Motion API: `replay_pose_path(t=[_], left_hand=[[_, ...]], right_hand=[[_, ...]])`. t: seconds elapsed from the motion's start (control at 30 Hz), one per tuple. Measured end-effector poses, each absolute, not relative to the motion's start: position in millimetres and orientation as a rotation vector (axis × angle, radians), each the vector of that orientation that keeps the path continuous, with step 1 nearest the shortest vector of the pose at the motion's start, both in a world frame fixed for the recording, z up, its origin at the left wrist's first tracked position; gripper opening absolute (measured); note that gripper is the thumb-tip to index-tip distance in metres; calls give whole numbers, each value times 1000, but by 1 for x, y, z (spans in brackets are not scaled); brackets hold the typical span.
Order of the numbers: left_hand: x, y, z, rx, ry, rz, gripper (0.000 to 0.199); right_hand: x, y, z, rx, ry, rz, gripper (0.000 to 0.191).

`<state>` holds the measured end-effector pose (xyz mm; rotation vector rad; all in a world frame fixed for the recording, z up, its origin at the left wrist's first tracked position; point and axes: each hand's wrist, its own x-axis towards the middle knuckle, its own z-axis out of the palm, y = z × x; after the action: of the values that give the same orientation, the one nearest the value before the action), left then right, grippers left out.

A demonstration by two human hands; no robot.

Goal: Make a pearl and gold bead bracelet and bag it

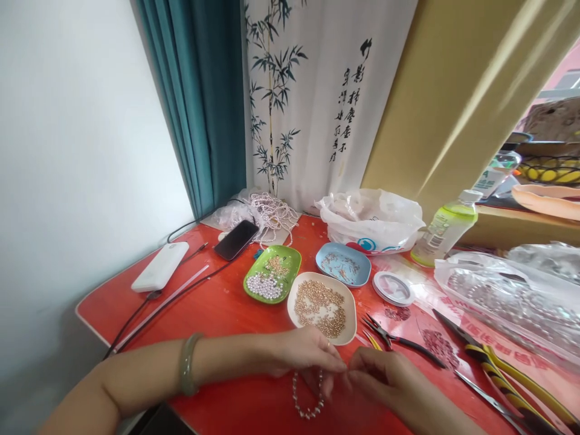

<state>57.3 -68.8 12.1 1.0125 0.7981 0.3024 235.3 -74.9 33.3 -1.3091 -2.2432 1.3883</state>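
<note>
My left hand (306, 352) is closed, its thumb and fingertips pinched together. From it a beaded bracelet (309, 415) of silvery and gold-toned beads hangs in a loop over the red tabletop. My right hand (378, 370) is also pinched closed, its fingertips meeting those of the left. Whatever sits between the right fingertips is too small to make out. Just beyond the hands lies a cream dish (293, 309) of gold beads. Behind it are a green dish (295, 258) with silver and gold beads and a blue dish (365, 266) with small metal pieces.
Small pliers (389, 337), large yellow-black pliers (492, 362) and tweezers (484, 394) lie to the right. A bottle (446, 229) and a plastic bag (376, 220) stand behind. A phone (236, 239), a white power bank (160, 266) and cables occupy the left.
</note>
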Motion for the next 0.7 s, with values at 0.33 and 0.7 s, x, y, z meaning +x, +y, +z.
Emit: replay_pose_path(t=[0.33, 0.7], left_hand=[[65, -67, 15, 1005, 669, 252, 36], [70, -70, 20, 1024, 843, 429, 18]], right_hand=[[240, -70, 38, -1260, -2199, 1357, 15], [248, -86, 52, -1061, -2580, 640, 16]])
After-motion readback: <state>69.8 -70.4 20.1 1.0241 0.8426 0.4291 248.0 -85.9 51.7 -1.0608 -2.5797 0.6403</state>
